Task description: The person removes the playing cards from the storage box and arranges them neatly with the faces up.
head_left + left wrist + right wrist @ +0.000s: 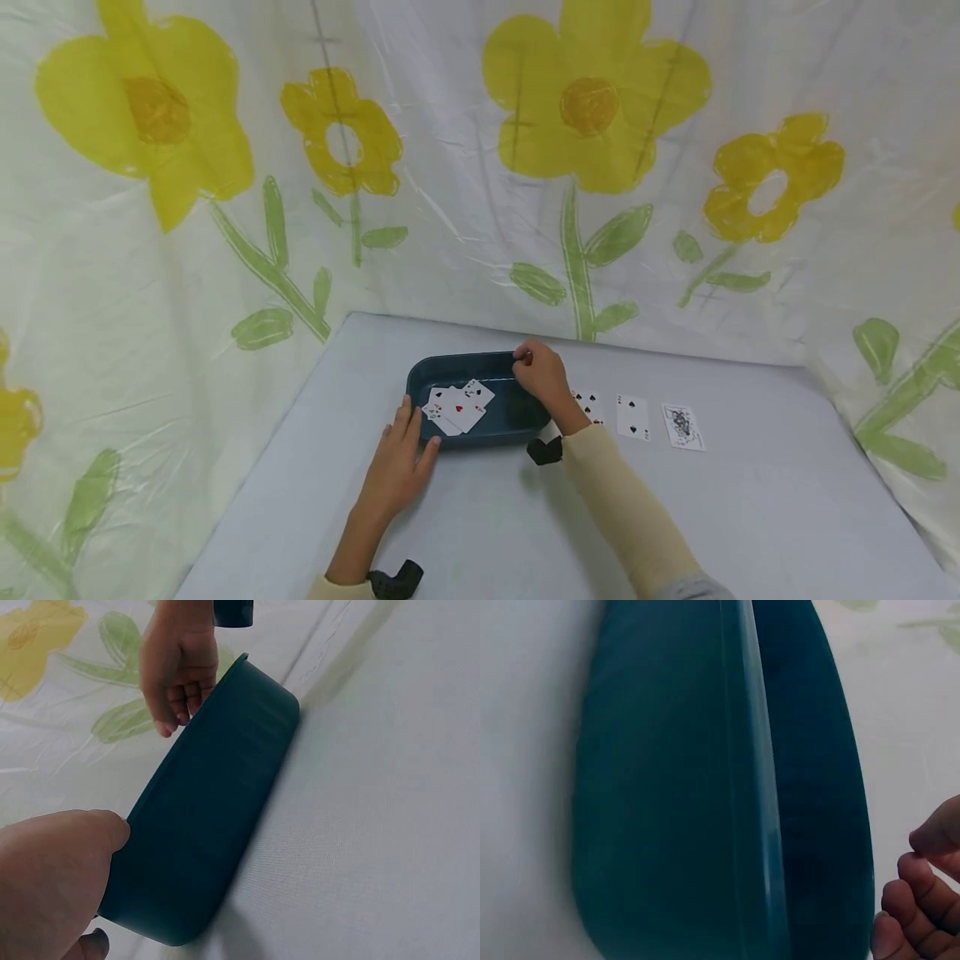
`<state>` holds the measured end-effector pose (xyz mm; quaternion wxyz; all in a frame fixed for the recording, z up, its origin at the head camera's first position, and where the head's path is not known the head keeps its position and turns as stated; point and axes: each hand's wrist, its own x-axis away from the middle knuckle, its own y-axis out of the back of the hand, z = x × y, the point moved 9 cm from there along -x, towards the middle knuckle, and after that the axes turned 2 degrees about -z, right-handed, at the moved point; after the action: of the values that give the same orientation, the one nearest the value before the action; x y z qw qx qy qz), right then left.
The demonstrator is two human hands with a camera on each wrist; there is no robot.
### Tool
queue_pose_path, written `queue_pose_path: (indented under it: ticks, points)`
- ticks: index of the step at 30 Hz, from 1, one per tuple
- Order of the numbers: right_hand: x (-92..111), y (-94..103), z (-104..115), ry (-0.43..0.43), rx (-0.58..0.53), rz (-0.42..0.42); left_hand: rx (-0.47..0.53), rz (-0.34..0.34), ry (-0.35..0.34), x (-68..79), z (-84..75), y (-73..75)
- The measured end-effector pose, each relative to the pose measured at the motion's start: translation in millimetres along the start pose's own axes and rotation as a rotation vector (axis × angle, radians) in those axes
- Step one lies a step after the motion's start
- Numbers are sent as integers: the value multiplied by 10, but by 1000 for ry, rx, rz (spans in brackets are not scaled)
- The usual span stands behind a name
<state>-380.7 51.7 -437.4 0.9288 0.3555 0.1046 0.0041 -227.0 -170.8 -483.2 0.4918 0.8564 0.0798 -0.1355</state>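
A dark teal rectangular tray (480,442) lies on the table with several playing cards (459,410) overlapping in its left half, face up; one shows a red heart. My left hand (397,462) rests at the tray's front left corner, fingers extended along the rim and thumb (112,829) against the front edge. Over the back right corner is my right hand (542,375), its fingers loosely bent, with nothing seen between them. In the right wrist view those fingertips (900,900) are beside the far rim. The left wrist view shows the tray's outer wall (202,795).
Right of the tray, cards lie face up in a row: a spade card (588,402) partly behind the right wrist, a two of spades (633,417) and a card with a dark figure (682,427). A flower-printed curtain (450,250) hangs behind the white table (750,517).
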Motion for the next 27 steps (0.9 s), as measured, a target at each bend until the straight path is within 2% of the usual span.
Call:
queue_pose_path:
  ticks: [12,19,27]
  points:
    - [-31,-217,111,44,35,50,-7,15,3,-13,6,13]
    - [-51,-416,129,34,112,123,-7,42,18,-6,3,-1]
    - [-4,-602,126,4,123,169,-6,44,12,5,-16,6]
